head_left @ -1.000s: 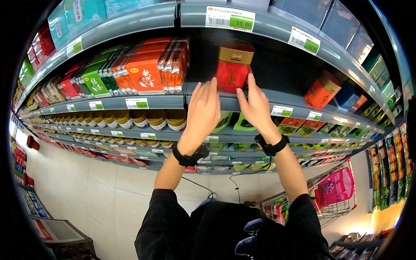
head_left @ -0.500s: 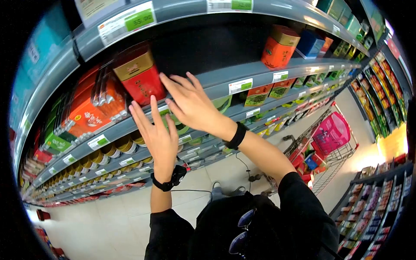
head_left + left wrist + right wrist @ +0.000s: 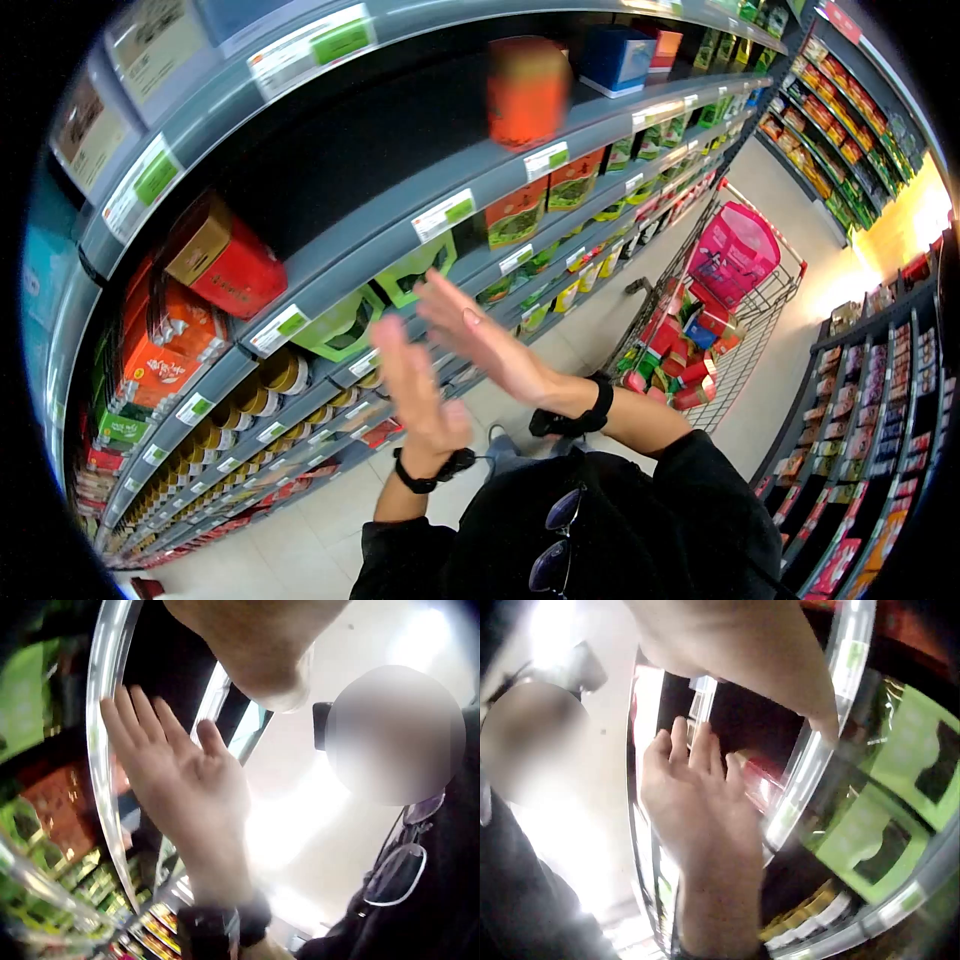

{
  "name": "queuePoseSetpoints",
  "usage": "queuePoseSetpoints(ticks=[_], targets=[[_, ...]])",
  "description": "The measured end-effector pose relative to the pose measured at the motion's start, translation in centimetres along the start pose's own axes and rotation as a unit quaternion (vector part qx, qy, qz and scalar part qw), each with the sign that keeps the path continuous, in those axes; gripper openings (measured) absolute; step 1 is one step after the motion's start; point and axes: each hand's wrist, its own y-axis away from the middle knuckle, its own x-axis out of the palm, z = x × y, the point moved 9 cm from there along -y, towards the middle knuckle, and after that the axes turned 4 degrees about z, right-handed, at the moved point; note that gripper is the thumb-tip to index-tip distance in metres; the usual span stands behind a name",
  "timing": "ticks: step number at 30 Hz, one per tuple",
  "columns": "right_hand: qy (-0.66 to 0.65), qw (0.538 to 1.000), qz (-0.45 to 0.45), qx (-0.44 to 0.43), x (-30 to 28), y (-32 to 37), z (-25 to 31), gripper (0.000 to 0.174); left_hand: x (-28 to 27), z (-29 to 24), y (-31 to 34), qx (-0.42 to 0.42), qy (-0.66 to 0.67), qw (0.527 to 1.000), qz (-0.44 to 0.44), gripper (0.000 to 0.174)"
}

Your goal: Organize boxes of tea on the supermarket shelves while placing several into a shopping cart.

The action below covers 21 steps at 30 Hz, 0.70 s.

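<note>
In the head view my left hand point(image 3: 420, 395) is held up in front of the shelves, fingers straight, slightly blurred. Close beside it my right hand point(image 3: 490, 345) stretches out with straight fingers. Neither holds anything. Farther left, apart from both hands, a red tea tin point(image 3: 240, 280) with a gold lid stands at the shelf's front edge, beside orange tea packs point(image 3: 165, 350). The left wrist view shows the right hand point(image 3: 187, 784) with its palm bare, while the left hand point(image 3: 705, 806) appears in the right wrist view with the red tin point(image 3: 761, 780) behind it.
On the same shelf stand a blurred orange tin point(image 3: 525, 100) and a blue box point(image 3: 618, 60). Green packs point(image 3: 335, 325) and gold-lidded jars point(image 3: 285, 370) fill the shelf below. A loaded shopping cart point(image 3: 745, 365) with a pink bag point(image 3: 735, 255) stands at the right.
Both hands have come away from the red tin and drawn back toward the body. The view has turned right, so the tin now appears farther left.
</note>
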Motion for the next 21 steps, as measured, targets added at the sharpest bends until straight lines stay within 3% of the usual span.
queuePoseSetpoints(ticks=[1, 2, 3, 5, 6, 9, 11, 13, 21], targets=[[-0.115, 0.992, 0.003, 0.044, -0.2, 1.1, -1.0, 0.061, 3.0, -0.8, 0.1, 0.025, 0.017, 0.999, 0.029, 0.066], [-0.172, 0.981, 0.038, 0.076, 0.2, 2.5, -1.5, 0.066, 5.7, -1.3, 0.0, 0.038, -0.008, 0.998, 0.058, 0.064], [-0.183, 0.98, 0.005, 0.075, -1.3, 3.3, -0.9, 0.066, 7.8, -2.0, -0.3, 0.049, -0.036, 0.994, 0.086, 0.062], [-0.207, 0.974, -0.058, 0.077, -4.6, 5.4, 0.8, 0.066, 10.5, -1.6, -1.3, -0.034, -0.08, 0.986, 0.145, 0.062], [-0.176, 0.983, -0.04, 0.025, -6.1, 6.0, 2.3, 0.066, 11.6, -1.5, -1.4, -0.08, -0.104, 0.977, 0.171, 0.062], [-0.182, 0.98, -0.074, 0.009, -10.8, 9.8, 4.6, 0.067, 13.3, -3.2, -1.7, -0.117, -0.093, 0.982, 0.114, 0.06], [-0.198, 0.975, -0.089, 0.042, -12.4, 12.7, 5.3, 0.069, 15.6, -7.2, -1.4, -0.048, -0.075, 0.99, 0.113, 0.062], [-0.239, 0.963, -0.088, 0.085, -12.7, 15.9, 6.5, 0.069, 20.9, -10.9, 0.0, -0.009, -0.093, 0.971, 0.22, 0.061], [-0.31, 0.943, -0.114, 0.044, -23.2, 25.2, 7.2, 0.07, 34.5, -16.3, 3.6, -0.017, -0.064, 0.922, 0.382, 0.059]])
